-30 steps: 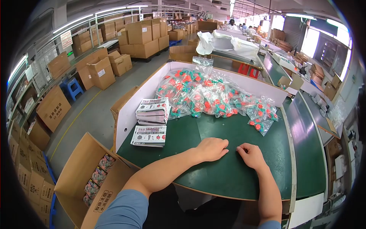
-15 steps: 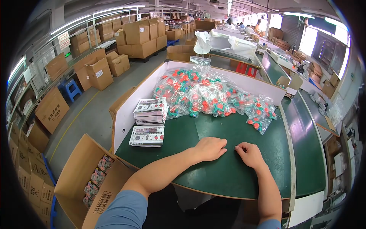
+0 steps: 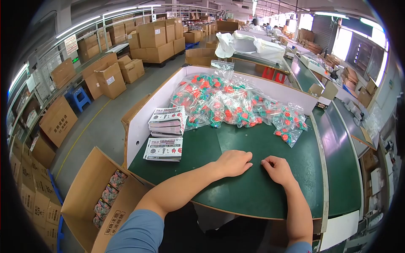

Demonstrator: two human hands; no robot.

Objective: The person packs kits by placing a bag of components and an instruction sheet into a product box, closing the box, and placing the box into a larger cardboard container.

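My left hand (image 3: 234,163) rests on the green tabletop (image 3: 202,147), its fingers curled in and mostly hidden under it. A short gap separates it from my right hand (image 3: 277,169), which lies on its side with the fingers curled; whether anything small is inside cannot be made out. Clear plastic bags (image 3: 228,103) of red and green pieces are heaped along the back of the table. One bag (image 3: 290,126) lies at the right end of the heap. Two stacks of printed leaflets, a rear one (image 3: 166,120) and a front one (image 3: 163,149), stand left of my hands.
An open carton (image 3: 80,189) with patterned packs stands at the lower left. A white board (image 3: 137,130) edges the table. To the right runs a green conveyor (image 3: 337,156). Cartons (image 3: 152,38), a blue stool (image 3: 79,99) and distant people are farther back.
The camera view has shifted slightly. Both hands keep the same place and pose on the table.
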